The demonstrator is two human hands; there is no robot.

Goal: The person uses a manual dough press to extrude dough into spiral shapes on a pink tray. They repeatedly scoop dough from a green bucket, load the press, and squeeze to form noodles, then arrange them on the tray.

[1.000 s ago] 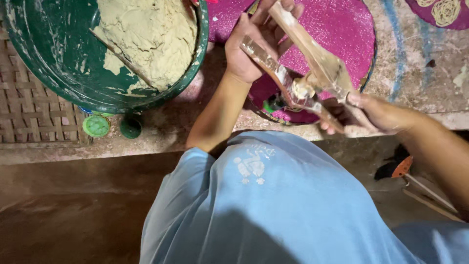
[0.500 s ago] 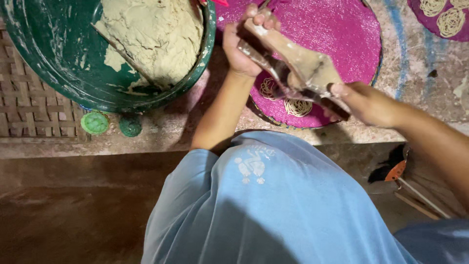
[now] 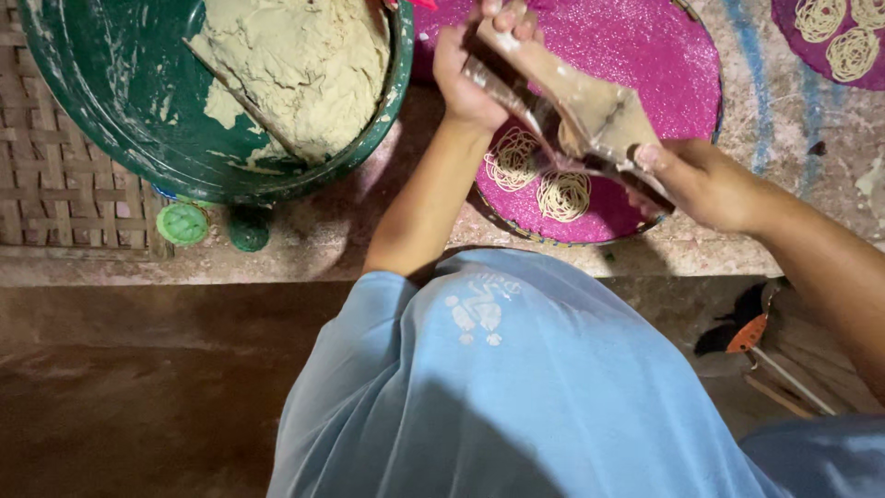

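Note:
My left hand (image 3: 466, 69) grips the far end of a wooden noodle press (image 3: 576, 115), and my right hand (image 3: 705, 180) holds its near handle end. The press hangs tilted over a round pink woven tray (image 3: 664, 65). Two small coils of thin noodle strands (image 3: 539, 180) lie on the tray just under the press. To the left stands a big green basin (image 3: 111, 101) with a slab of pale dough (image 3: 304, 65) in it.
A second pink tray (image 3: 834, 41) with noodle coils is at the top right. Two small green caps (image 3: 182, 224) lie below the basin. A woven mat (image 3: 55, 189) covers the left. An orange-handled tool (image 3: 747, 334) lies on the floor at right.
The press and both hands have shifted to the right and slightly up over the tray. Noodle coils now show on the tray beneath it.

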